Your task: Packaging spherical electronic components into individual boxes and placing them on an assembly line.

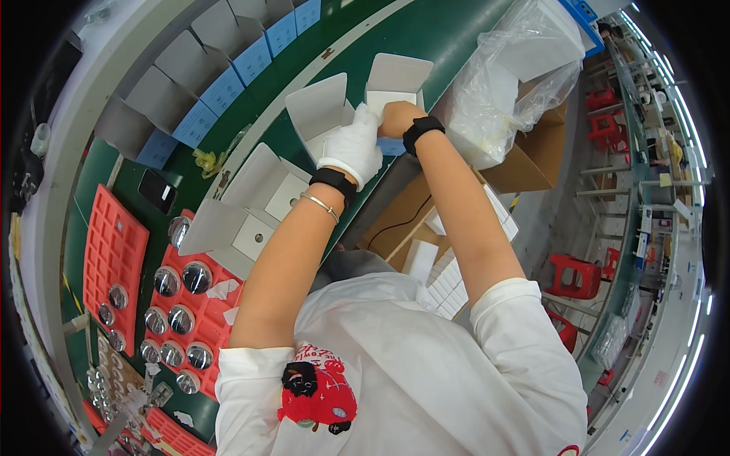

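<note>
My left hand (354, 146) wears a white glove and a black wristband, and it presses on the near side of a small open white box (386, 85) with blue sides. My bare right hand (398, 116), with a black watch on the wrist, is closed on the same box at its right side. The box stands on the green belt (426, 30), flaps up. What lies inside the box is hidden by my hands.
Two more open white boxes (262, 199) lie closer on the belt. A row of blue-and-white boxes (220, 68) runs along the far side. Red trays (114, 251) with shiny round metal parts (196, 277) sit left. A plastic-lined carton (509, 83) stands right. Flat white cards (449, 285) lie below.
</note>
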`<state>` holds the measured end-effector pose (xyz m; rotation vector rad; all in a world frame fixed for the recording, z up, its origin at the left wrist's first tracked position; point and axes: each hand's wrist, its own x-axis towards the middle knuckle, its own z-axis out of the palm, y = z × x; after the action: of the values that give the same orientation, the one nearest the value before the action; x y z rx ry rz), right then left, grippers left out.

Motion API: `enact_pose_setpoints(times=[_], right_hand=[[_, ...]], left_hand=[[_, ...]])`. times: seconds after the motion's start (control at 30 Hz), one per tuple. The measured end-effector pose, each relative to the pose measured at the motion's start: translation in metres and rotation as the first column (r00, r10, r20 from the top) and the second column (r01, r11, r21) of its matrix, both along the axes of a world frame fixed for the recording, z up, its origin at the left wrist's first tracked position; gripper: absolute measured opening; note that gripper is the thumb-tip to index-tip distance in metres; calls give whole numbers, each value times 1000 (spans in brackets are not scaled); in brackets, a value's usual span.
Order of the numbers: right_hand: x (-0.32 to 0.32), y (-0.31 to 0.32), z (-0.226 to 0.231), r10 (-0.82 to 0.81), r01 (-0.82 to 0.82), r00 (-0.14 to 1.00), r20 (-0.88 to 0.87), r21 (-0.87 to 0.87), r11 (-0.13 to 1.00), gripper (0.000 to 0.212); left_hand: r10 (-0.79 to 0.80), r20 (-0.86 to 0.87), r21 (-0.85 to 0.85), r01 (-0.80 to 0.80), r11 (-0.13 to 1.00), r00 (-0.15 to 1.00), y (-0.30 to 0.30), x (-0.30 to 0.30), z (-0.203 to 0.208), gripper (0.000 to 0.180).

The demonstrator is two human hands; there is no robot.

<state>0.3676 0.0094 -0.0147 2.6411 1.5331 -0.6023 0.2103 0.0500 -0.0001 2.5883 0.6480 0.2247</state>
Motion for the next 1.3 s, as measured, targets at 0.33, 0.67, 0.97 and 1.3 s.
enact_pose_setpoints(times=[0.33, 0.67, 0.97, 1.3], right_hand=[[-5, -14, -8, -136, -146, 868, 477, 508, 849, 46], [-8, -4, 4, 34, -34, 947, 320, -6, 999, 47], [-15, -23, -51, 39, -247, 717, 696, 202, 948, 48], [-19, 30, 4, 32, -35, 999, -16, -429, 902, 46]], left_hand=[[1, -89, -70, -7, 998, 996, -7, -1, 8, 68], [43, -200, -122, -68, 990, 979, -15, 3, 24, 80], [21, -144, -111, -37, 993, 989, -13, 1, 15, 77], [139, 89, -11, -139, 990, 986, -12, -78, 13, 59]])
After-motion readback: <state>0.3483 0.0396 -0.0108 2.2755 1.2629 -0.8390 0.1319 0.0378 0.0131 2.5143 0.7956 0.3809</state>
